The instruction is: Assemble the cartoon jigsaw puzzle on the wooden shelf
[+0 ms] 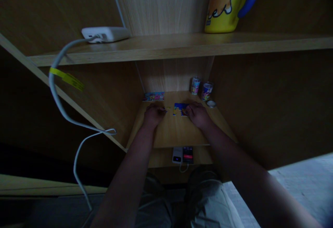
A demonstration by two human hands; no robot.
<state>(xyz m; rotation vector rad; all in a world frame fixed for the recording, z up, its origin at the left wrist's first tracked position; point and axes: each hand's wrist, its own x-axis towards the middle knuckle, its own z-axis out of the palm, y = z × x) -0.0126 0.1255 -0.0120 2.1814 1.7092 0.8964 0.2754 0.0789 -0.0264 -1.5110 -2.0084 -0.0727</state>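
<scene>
A partly joined jigsaw puzzle point(178, 109), blue with yellow parts, lies flat on the lower shelf board. My right hand point(199, 113) is closed at its right edge, fingers bent over it and hiding that end. To the left, my left hand point(153, 114) is closed with its fingertips on a small dark puzzle piece point(165, 109). A loose yellowish puzzle piece point(168, 108) seems to lie between that hand and the joined section, with a gap of bare wood. The dim light blurs the details of the fingertips.
Behind stand a colourful picture strip point(153, 96), two printed cans point(195, 85) and a round metal lid point(211, 103). Overhead, a shelf edge point(166, 51) carries a white charger point(106, 34) with a hanging cable point(60, 104) and a yellow mug point(223, 21). A phone point(187, 154) and a power bank point(177, 155) lie below.
</scene>
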